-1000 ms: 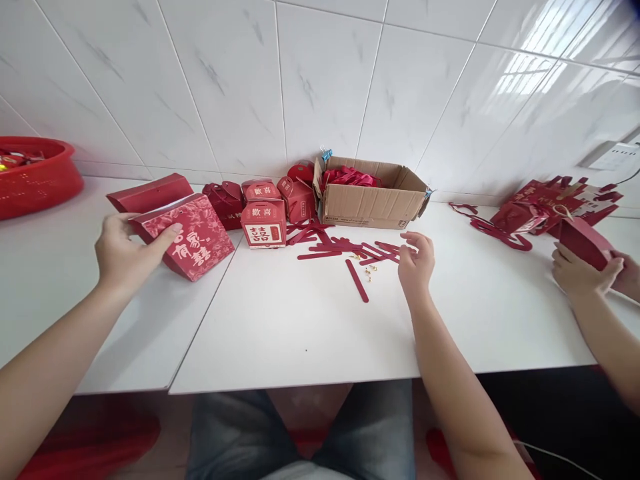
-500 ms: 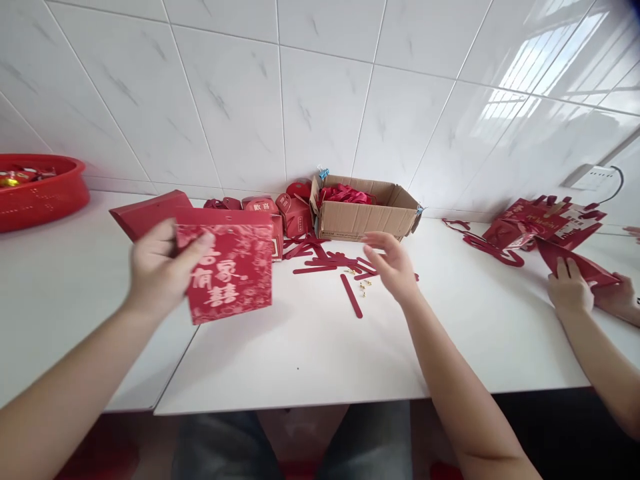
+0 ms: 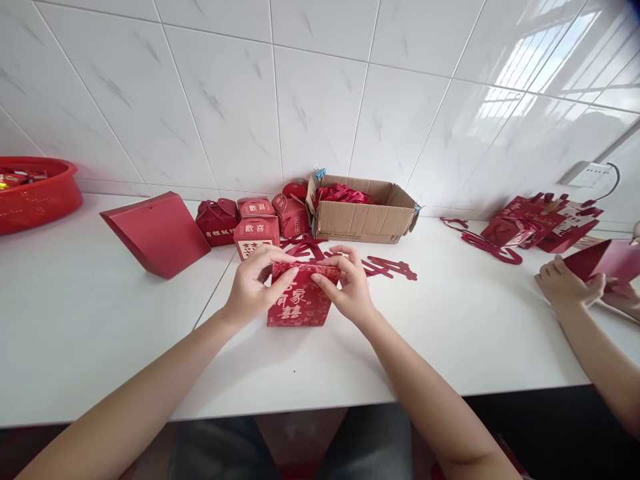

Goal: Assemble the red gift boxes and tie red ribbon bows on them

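Observation:
A red paper bag (image 3: 299, 305) with gold characters stands on the white table (image 3: 450, 333) in front of me. My left hand (image 3: 256, 283) pinches its top left edge, and my right hand (image 3: 347, 287) pinches the top right edge. Both hands are closed on the bag's upper rim. Just behind my hands lie several loose red paper strips (image 3: 385, 267).
A stack of flat red bags (image 3: 157, 232) lies at the left, folded red gift boxes (image 3: 256, 223) and a cardboard box (image 3: 361, 212) of red pieces stand at the wall. A red basket (image 3: 35, 193) sits far left. Another person's hand (image 3: 565, 283) holds a red bag (image 3: 607, 260) at the right.
My left hand carried the red bag from the left stack to the table's middle. My right hand left the strips and took hold of the bag's top.

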`<action>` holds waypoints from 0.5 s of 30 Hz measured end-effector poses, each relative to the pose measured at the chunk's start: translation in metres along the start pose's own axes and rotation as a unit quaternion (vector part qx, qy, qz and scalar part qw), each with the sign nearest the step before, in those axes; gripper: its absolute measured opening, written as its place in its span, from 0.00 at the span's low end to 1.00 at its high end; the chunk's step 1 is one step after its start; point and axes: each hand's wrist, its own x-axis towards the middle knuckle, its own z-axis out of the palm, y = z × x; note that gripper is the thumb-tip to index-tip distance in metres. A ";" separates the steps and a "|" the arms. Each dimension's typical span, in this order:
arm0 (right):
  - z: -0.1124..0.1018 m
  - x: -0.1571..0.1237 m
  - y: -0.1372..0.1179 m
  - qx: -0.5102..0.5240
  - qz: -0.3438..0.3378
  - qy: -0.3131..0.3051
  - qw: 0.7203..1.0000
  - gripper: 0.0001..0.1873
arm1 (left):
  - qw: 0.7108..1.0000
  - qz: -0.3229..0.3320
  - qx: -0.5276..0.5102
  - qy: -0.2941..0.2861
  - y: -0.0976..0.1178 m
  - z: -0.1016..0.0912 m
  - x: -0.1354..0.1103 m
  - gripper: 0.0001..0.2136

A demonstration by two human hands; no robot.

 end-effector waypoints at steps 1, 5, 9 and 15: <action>0.000 -0.002 -0.001 0.009 0.008 -0.017 1.000 0.07 | 1.000 -0.002 0.009 0.001 0.000 -0.003 -0.001 0.04; 0.005 -0.008 -0.010 0.052 0.037 -0.057 0.996 0.09 | 0.998 -0.043 -0.038 -0.033 0.000 -0.011 -0.006 0.05; -0.001 -0.009 -0.011 0.058 -0.003 -0.083 0.995 0.09 | 0.986 -0.061 -0.102 -0.119 -0.004 -0.018 -0.011 0.05; -0.044 0.036 0.018 0.015 0.093 -0.074 0.993 0.28 | 0.970 -0.031 -0.183 -0.157 -0.017 -0.032 -0.015 0.04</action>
